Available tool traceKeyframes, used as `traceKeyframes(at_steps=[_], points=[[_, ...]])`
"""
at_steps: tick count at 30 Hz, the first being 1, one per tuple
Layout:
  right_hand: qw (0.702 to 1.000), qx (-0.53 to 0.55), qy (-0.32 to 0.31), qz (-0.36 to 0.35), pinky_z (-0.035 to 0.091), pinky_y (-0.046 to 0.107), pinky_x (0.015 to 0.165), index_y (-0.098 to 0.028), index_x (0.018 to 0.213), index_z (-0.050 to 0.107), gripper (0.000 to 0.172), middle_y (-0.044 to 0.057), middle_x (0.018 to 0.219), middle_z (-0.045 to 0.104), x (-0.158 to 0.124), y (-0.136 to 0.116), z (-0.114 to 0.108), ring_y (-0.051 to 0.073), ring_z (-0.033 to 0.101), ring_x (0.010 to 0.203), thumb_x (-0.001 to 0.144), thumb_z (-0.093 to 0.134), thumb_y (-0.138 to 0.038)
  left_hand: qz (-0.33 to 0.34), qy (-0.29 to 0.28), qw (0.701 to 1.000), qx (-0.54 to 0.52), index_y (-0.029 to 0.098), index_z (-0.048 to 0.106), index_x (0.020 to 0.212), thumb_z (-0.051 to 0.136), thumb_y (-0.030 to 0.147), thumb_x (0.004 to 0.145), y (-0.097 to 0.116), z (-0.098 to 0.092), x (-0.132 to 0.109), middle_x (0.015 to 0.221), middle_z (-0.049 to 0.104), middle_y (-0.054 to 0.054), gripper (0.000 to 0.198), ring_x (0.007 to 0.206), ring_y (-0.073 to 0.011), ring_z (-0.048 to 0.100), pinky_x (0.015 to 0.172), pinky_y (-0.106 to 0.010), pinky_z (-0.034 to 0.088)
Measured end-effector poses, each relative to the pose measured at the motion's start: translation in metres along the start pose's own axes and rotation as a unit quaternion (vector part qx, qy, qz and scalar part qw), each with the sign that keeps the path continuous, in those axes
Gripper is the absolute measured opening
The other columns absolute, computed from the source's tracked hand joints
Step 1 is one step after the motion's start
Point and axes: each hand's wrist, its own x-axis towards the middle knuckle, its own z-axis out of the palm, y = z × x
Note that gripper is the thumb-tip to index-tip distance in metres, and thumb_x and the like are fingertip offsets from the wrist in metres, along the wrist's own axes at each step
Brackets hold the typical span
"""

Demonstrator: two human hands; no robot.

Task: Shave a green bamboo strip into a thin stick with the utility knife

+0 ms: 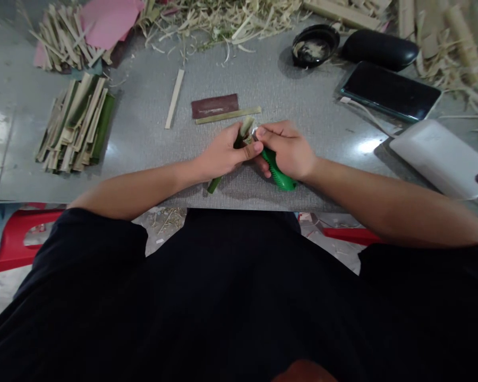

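Note:
My left hand (227, 151) is closed round a green bamboo strip (214, 184), whose lower end sticks out below the palm and whose pale upper end shows above the fingers. In my right hand (289, 148) is a knife with a green handle (279, 172); its metal part by the thumb is mostly hidden. Both hands meet over the table's front, the left thumb touching near the knife. Just beyond them lie a dark red rectangular piece (215, 106) and a thin pale green strip (228, 115). A single pale strip (174, 99) lies further left.
A bundle of bamboo strips (75, 124) lies left, with more strips (61, 40) and pink paper (109, 21) behind. Shavings (223, 21) cover the back. To the right are a black bowl (314, 45), black case (378, 49), phone (390, 90) and white power bank (442, 156) with a cable.

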Motion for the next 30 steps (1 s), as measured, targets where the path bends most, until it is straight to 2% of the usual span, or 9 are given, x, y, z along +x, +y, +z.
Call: traceKeyframes(at_steps=[2, 4, 7, 11, 13, 18, 21, 25, 30], points=[[0.999, -0.004, 0.040, -0.006, 0.047, 0.033, 0.048, -0.028, 0.088, 0.065, 0.066, 0.000, 0.061, 0.063, 0.001, 0.000, -0.002, 0.019, 0.055, 0.051, 0.131, 0.071, -0.077, 0.005, -0.011, 1.000, 0.004, 0.029, 0.059, 0.108, 0.106, 0.043, 0.099, 0.006, 0.002, -0.003, 0.062, 0.052, 0.014, 0.050, 0.044, -0.0105, 0.042, 0.050, -0.030, 0.030], [0.998, -0.007, 0.068, -0.007, 0.047, 0.031, 0.051, -0.027, 0.092, 0.068, 0.057, 0.000, 0.062, 0.063, 0.002, 0.000, -0.006, 0.018, 0.054, 0.052, 0.135, 0.068, -0.064, -0.007, -0.012, 1.000, -0.010, 0.029, 0.059, 0.109, 0.088, 0.031, 0.096, 0.009, 0.004, -0.004, 0.062, 0.050, 0.013, 0.031, 0.043, -0.0111, 0.039, 0.049, -0.030, 0.030], [0.998, -0.013, 0.057, -0.015, 0.046, 0.031, 0.051, -0.026, 0.091, 0.069, 0.056, 0.000, 0.060, 0.062, 0.007, -0.002, -0.015, 0.017, 0.053, 0.049, 0.136, 0.066, -0.059, -0.016, -0.001, 0.999, -0.033, 0.028, 0.058, 0.110, 0.076, 0.025, 0.090, 0.008, 0.005, -0.003, 0.065, 0.053, 0.010, 0.028, 0.044, -0.0115, 0.040, 0.052, -0.029, 0.032], [0.996, -0.032, -0.073, 0.047, 0.046, 0.035, 0.045, -0.027, 0.084, 0.069, 0.065, 0.002, 0.058, 0.063, 0.013, -0.007, -0.033, 0.020, 0.054, 0.046, 0.123, 0.082, -0.077, -0.013, 0.011, 0.999, -0.037, 0.029, 0.055, 0.116, 0.076, 0.023, 0.098, 0.005, 0.005, -0.001, 0.069, 0.060, 0.009, 0.029, 0.050, -0.0132, 0.047, 0.055, -0.028, 0.032], [0.992, -0.032, -0.101, 0.072, 0.047, 0.036, 0.044, -0.027, 0.084, 0.070, 0.064, 0.002, 0.059, 0.064, 0.014, -0.008, -0.041, 0.020, 0.055, 0.046, 0.116, 0.089, -0.079, -0.008, 0.008, 0.999, -0.037, 0.029, 0.055, 0.118, 0.079, 0.024, 0.099, 0.005, 0.005, 0.000, 0.069, 0.060, 0.009, 0.031, 0.051, -0.0134, 0.046, 0.056, -0.029, 0.031], [1.000, -0.010, 0.010, -0.002, 0.048, 0.034, 0.047, -0.028, 0.090, 0.072, 0.058, 0.000, 0.063, 0.062, 0.016, -0.003, -0.045, 0.019, 0.052, 0.054, 0.118, 0.092, -0.076, 0.020, -0.016, 0.999, -0.036, 0.029, 0.060, 0.115, 0.098, 0.034, 0.089, 0.009, 0.008, -0.002, 0.071, 0.061, 0.009, 0.046, 0.051, -0.0122, 0.048, 0.057, -0.030, 0.035], [0.997, 0.028, 0.064, -0.044, 0.049, 0.033, 0.049, -0.029, 0.093, 0.070, 0.052, -0.002, 0.063, 0.057, 0.017, 0.001, -0.042, 0.018, 0.049, 0.055, 0.122, 0.089, -0.068, -0.027, -0.048, 0.993, -0.100, 0.030, 0.054, 0.100, 0.094, 0.034, 0.082, 0.017, 0.008, -0.004, 0.068, 0.051, 0.009, 0.044, 0.048, -0.0119, 0.041, 0.052, -0.030, 0.030], [0.995, 0.059, 0.065, -0.055, 0.049, 0.031, 0.049, -0.026, 0.093, 0.071, 0.038, -0.005, 0.063, 0.056, 0.013, -0.001, -0.036, 0.015, 0.047, 0.052, 0.120, 0.090, -0.046, -0.113, -0.102, 0.976, -0.152, 0.030, 0.041, 0.088, 0.085, 0.032, 0.077, 0.032, 0.001, -0.009, 0.066, 0.032, 0.008, 0.046, 0.045, -0.0106, 0.025, 0.046, -0.030, 0.027], [0.997, 0.042, 0.008, -0.066, 0.049, 0.031, 0.052, -0.028, 0.102, 0.068, 0.046, -0.006, 0.066, 0.060, -0.001, -0.010, -0.020, 0.016, 0.051, 0.054, 0.118, 0.100, -0.057, -0.143, -0.109, 0.970, -0.161, 0.030, 0.052, 0.092, 0.082, 0.032, 0.078, 0.041, -0.004, -0.014, 0.066, 0.024, 0.009, 0.033, 0.042, -0.0102, 0.020, 0.044, -0.030, 0.027]])
